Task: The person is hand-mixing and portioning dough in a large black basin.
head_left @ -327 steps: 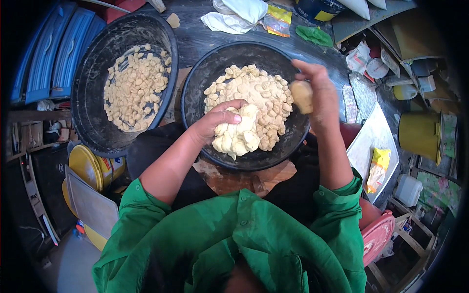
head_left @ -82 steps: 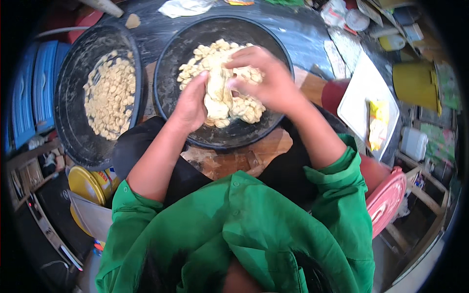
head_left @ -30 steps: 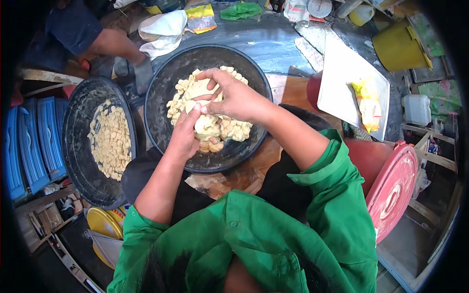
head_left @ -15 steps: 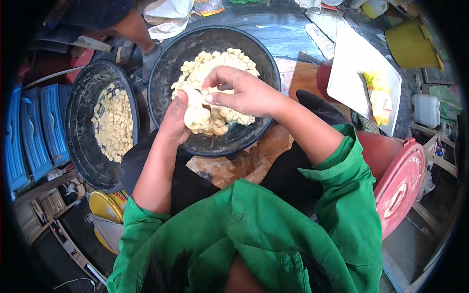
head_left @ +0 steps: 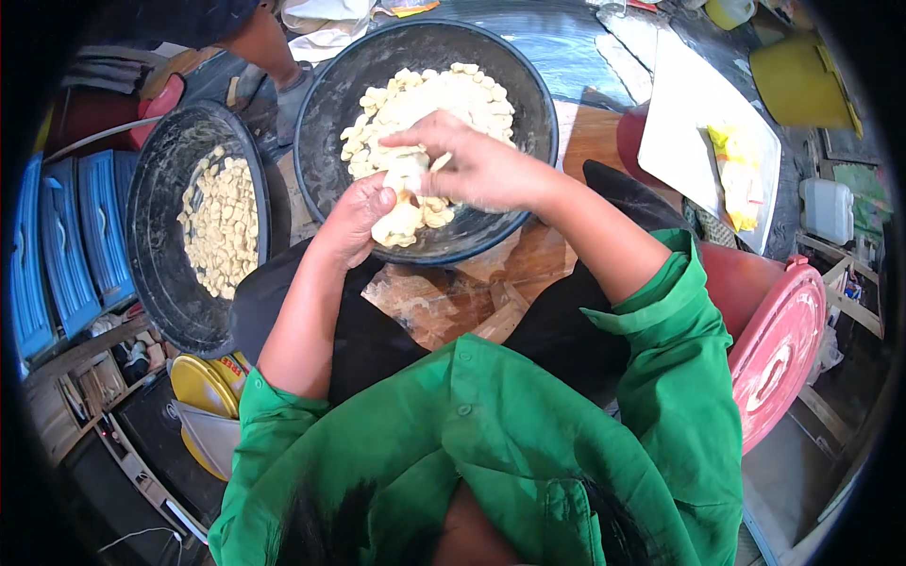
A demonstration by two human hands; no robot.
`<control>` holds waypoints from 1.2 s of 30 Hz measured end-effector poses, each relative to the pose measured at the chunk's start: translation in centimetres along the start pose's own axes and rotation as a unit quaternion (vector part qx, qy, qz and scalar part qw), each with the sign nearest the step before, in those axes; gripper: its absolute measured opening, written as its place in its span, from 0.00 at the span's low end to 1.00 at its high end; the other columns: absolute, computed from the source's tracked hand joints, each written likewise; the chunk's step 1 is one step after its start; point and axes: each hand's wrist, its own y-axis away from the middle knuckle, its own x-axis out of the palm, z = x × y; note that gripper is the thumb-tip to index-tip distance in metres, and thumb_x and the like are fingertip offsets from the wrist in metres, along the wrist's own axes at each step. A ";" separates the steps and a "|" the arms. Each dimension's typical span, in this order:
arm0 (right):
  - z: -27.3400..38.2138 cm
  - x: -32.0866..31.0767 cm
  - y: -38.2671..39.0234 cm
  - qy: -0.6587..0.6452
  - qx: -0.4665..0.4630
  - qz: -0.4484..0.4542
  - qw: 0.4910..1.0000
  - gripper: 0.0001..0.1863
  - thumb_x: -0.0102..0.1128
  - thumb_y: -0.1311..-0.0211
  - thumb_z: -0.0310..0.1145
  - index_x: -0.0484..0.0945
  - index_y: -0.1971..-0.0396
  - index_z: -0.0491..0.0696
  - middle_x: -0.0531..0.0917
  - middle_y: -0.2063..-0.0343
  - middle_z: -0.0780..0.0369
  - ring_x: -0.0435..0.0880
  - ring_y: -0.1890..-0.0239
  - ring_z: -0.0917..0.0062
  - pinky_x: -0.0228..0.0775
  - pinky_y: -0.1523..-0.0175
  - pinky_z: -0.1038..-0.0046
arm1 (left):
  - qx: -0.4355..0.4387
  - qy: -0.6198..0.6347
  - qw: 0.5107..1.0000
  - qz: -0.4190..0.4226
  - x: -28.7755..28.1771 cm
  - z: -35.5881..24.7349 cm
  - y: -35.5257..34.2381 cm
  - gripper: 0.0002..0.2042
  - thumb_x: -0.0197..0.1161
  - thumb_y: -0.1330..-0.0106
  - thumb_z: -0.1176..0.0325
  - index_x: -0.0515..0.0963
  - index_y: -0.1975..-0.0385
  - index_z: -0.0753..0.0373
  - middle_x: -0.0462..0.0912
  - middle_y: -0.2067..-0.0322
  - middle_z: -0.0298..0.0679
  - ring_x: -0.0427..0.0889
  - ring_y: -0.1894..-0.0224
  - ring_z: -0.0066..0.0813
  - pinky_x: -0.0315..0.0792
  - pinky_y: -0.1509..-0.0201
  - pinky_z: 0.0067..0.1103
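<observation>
My left hand (head_left: 359,217) grips a pale, lumpy piece of dough (head_left: 398,223) over the near part of a round black basin (head_left: 326,113). My right hand (head_left: 472,165), slightly blurred, is on the top of that dough with fingers curled; some of them are hidden behind it. Small pale dough pieces (head_left: 477,99) and whitish powder fill the middle of this basin. A second black basin (head_left: 151,226) at the left holds many similar small pieces (head_left: 217,236).
Another person's leg (head_left: 264,47) is at the upper left. Blue slatted plastic (head_left: 66,245) and yellow lids (head_left: 198,382) are at left. A white board (head_left: 675,104) with a yellow packet (head_left: 731,174), a pink lidded bucket (head_left: 774,358) and an olive bucket (head_left: 797,80) are at right.
The view has shifted, so basins and hands sit higher than a second ago. Both hands stay on the dough; the right fingers have moved about on it. The other person's leg appeared after the oldest frames.
</observation>
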 end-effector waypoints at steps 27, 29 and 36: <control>1.5 -3.0 -0.4 0.094 0.050 -0.019 0.994 0.17 0.63 0.50 0.31 0.73 0.59 0.48 0.77 0.66 0.62 0.79 0.69 0.74 0.72 0.62 0.74 | 0.056 -0.064 0.992 -0.095 5.2 -1.9 -2.4 0.14 0.55 0.42 0.71 0.68 0.56 0.60 0.71 0.63 0.34 0.71 0.66 0.19 0.65 0.71 0.16; 0.5 -3.3 -1.1 -0.092 0.120 -0.115 0.982 0.13 0.56 0.42 0.38 0.74 0.62 0.46 0.75 0.73 0.65 0.73 0.79 0.82 0.67 0.73 0.80 | 0.045 -0.067 0.994 -0.074 3.3 -2.1 -2.1 0.12 0.56 0.41 0.69 0.69 0.58 0.60 0.72 0.64 0.33 0.71 0.67 0.19 0.65 0.72 0.16; 1.8 -1.9 -1.3 -0.086 0.168 -0.058 0.980 0.17 0.54 0.41 0.47 0.73 0.65 0.47 0.73 0.77 0.68 0.70 0.78 0.86 0.64 0.71 0.82 | 0.116 0.004 0.991 -0.072 2.8 -1.7 -2.3 0.16 0.63 0.44 0.66 0.70 0.57 0.61 0.73 0.66 0.33 0.73 0.64 0.19 0.70 0.69 0.18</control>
